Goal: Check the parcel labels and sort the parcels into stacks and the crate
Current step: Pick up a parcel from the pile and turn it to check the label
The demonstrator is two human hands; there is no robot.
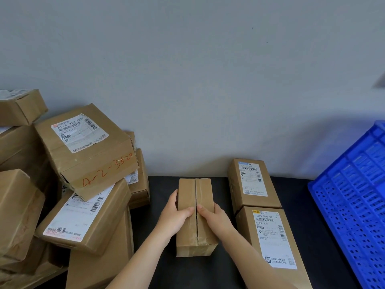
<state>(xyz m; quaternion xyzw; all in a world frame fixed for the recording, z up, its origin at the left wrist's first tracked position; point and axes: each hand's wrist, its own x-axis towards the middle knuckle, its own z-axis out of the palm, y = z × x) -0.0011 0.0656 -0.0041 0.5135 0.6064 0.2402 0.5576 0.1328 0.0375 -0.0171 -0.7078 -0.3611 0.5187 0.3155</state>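
Both hands grip one narrow brown cardboard parcel (205, 191) from opposite sides. On the left hand (175, 213) the fingers curl round the parcel's left side and the thumb lies across the top. On the right hand (212, 215) the thumb also lies on top, with the fingers down the right side. The two thumbs nearly meet at the taped centre seam, which faces up.

This parcel lies lengthwise on the black tabletop (198, 274); whether it is lifted slightly cannot be told. Just right of it sit two brown cardboard boxes with white printed labels facing up, a farther box (253, 182) and a nearer box (273, 240), touching end to end. Farther right of the held parcel stands a blue perforated plastic crate (350, 205). Left of the parcel is a loose heap of brown boxes, topped by a tilted box with red handwritten numbers (87, 147). Behind the parcel rises a plain grey wall (187, 80).
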